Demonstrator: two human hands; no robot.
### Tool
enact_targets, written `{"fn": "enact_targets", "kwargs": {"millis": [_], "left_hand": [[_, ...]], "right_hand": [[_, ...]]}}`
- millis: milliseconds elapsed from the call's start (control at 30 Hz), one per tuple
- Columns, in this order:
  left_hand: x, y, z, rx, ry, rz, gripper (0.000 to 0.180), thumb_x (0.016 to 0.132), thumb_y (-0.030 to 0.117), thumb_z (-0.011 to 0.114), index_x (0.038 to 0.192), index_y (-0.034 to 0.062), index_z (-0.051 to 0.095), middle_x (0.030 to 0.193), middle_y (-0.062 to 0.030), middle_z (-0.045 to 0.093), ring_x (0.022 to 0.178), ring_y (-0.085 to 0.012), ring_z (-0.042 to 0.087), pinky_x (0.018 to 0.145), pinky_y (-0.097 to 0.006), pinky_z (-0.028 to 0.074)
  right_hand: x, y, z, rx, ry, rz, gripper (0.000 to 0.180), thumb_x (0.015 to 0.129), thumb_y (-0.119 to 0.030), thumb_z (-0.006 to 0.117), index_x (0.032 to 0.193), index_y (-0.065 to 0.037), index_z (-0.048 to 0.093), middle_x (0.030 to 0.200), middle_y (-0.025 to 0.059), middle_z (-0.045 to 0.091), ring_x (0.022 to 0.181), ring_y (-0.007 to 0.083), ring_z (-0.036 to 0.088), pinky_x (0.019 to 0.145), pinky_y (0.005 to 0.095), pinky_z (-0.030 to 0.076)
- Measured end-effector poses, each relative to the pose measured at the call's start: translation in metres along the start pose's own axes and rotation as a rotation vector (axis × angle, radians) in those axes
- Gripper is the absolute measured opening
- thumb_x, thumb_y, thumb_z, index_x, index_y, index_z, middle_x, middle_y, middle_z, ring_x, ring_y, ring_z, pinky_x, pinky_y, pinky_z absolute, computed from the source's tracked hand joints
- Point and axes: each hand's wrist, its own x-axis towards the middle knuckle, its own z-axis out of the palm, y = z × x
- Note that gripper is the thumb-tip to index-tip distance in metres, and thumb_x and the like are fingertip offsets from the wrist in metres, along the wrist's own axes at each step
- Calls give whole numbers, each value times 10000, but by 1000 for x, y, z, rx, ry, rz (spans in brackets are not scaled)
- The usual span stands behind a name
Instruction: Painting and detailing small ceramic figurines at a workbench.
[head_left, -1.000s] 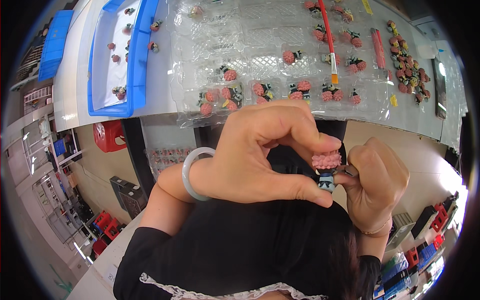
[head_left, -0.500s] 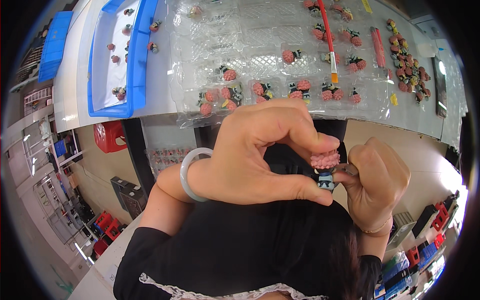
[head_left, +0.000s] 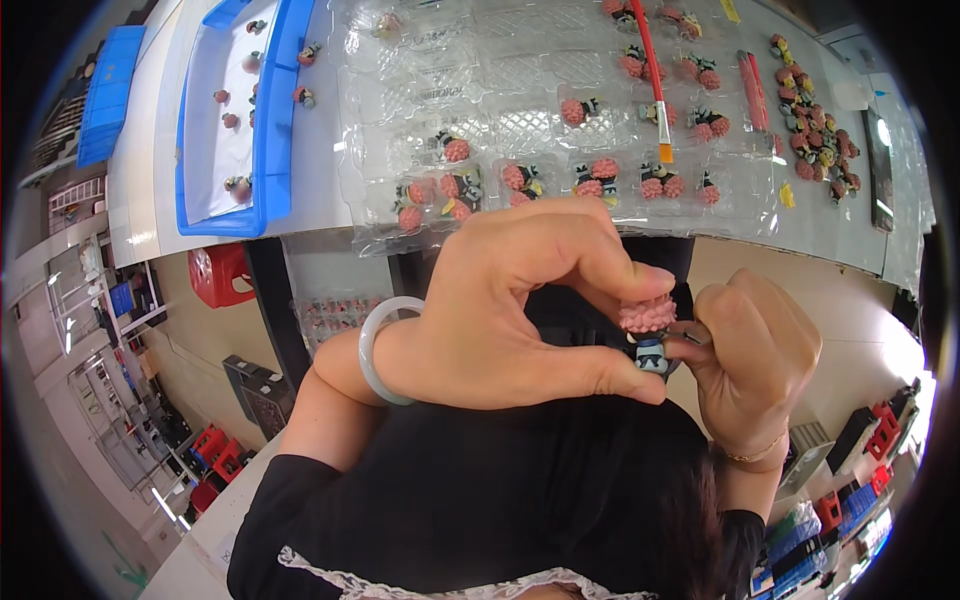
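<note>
- Head view, work in hand: appears to be a close two-handed step on a single pink-topped figurine (head_left: 648, 314), held up in front of the chest, off the table (head_left: 326, 190).
- Left hand (head_left: 495, 315): gripping; thumb beneath the grey-blue base, index finger on the pink top, figurine roughly upright between them.
- Right hand (head_left: 755, 350): curled closed, apparently pinching a slim dark tool (head_left: 688, 335) that points at the figurine's side, just below the pink top. Kind of tool and actual contact: cannot tell.
- Next move, as judged: calls for a steady left pinch and small, controlled right fingertip motion; a slip could mark the surface or tip the piece.
- Surroundings: clear compartment tray (head_left: 525, 128) beyond the hands, partly filled with similar pieces; red-handled brush (head_left: 650, 65) lying across it; blue bin (head_left: 277, 185) to the left, loose pile of figurines (head_left: 822, 140) to the right.
- Versus the earlier frames: both grips essentially unchanged; tray and brush sit slightly higher in view, likely a small head movement; more of the tool's strip shows beside the figurine.
</note>
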Motion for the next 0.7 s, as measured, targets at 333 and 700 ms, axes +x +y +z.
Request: {"fn": "enact_targets", "kwargs": {"millis": [333, 700], "left_hand": [[-1, -3, 1, -46, 17, 9, 493, 409, 59, 820, 825, -50, 579, 723, -64, 498, 674, -133, 488, 731, -294, 470], [-1, -7, 4, -197, 43, -32, 511, 412, 64, 821, 852, -34, 579, 784, -80, 533, 713, -150, 507, 680, -256, 434]], "right_hand": [[1, 1, 1, 4, -14, 5, 331, 658, -321, 606, 616, -32, 451, 524, 63, 372, 446, 225, 397, 409, 304, 289], [3, 4, 8, 73, 60, 0, 337, 645, -323, 620, 619, -34, 449, 518, 59, 360, 436, 217, 380, 402, 309, 274]]}}
